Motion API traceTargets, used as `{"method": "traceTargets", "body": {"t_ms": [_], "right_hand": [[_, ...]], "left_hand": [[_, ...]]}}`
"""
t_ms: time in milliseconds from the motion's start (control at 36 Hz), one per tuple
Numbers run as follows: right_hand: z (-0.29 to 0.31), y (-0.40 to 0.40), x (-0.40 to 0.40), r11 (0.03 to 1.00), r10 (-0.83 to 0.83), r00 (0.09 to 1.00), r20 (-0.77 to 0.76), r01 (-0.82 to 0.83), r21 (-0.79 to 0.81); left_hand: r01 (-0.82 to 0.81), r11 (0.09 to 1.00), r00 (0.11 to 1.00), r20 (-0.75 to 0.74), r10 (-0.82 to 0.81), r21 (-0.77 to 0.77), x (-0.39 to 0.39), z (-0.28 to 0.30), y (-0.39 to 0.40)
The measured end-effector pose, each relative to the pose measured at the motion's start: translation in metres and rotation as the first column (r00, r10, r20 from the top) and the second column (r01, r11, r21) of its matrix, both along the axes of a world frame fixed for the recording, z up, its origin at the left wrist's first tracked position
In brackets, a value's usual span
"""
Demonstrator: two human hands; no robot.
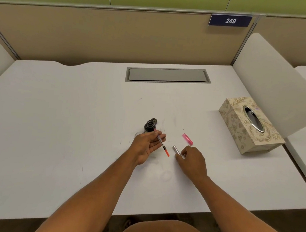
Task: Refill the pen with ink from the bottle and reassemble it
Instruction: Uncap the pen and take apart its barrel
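Note:
My left hand [147, 145] is palm up and holds the pen's inner part [162, 143], a thin clear tube with an orange-red end pointing toward me. Just behind that hand stands the open dark ink bottle [149, 126], with its black cap [154, 120] lying beside it. My right hand [192, 161] rests on the white table [75, 128] with its fingertips on a silvery pen barrel [176, 149] that lies flat. A pink pen cap [187, 138] lies on the table a little beyond the right hand.
A patterned tissue box [247, 126] stands at the right. A grey cable hatch [167, 75] is set into the table at the back. Beige partition walls close the desk off behind and at the sides.

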State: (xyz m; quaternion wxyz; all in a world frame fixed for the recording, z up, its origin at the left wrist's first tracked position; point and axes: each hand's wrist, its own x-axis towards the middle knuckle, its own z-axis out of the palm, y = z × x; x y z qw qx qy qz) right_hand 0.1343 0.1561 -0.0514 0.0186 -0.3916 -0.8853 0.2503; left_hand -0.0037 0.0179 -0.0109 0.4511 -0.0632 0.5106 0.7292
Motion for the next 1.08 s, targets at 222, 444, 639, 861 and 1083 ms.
{"method": "traceTargets", "body": {"t_ms": [222,444,639,861,1083], "right_hand": [[0.001,-0.005,-0.003,0.998,-0.066,0.998,0.020,0.066,-0.017],[0.008,-0.007,-0.005,0.994,-0.096,0.995,0.024,0.097,-0.051],[0.013,-0.010,-0.005,0.993,-0.102,0.995,0.022,0.103,-0.056],[0.015,-0.011,-0.006,0.994,-0.092,0.995,0.036,0.093,-0.048],[0.014,-0.010,-0.007,0.995,-0.093,0.995,0.045,0.095,-0.038]], "left_hand": [[-0.002,1.000,1.000,-0.002,0.002,0.001,-0.002,-0.001,-0.005],[-0.003,1.000,1.000,-0.004,0.003,0.001,-0.006,0.001,-0.007],[-0.002,1.000,1.000,-0.004,0.002,0.001,-0.006,0.002,-0.008],[-0.008,1.000,1.000,-0.009,0.008,-0.003,-0.007,0.004,-0.010],[-0.013,1.000,1.000,-0.017,0.012,-0.013,-0.008,0.004,-0.012]]}}
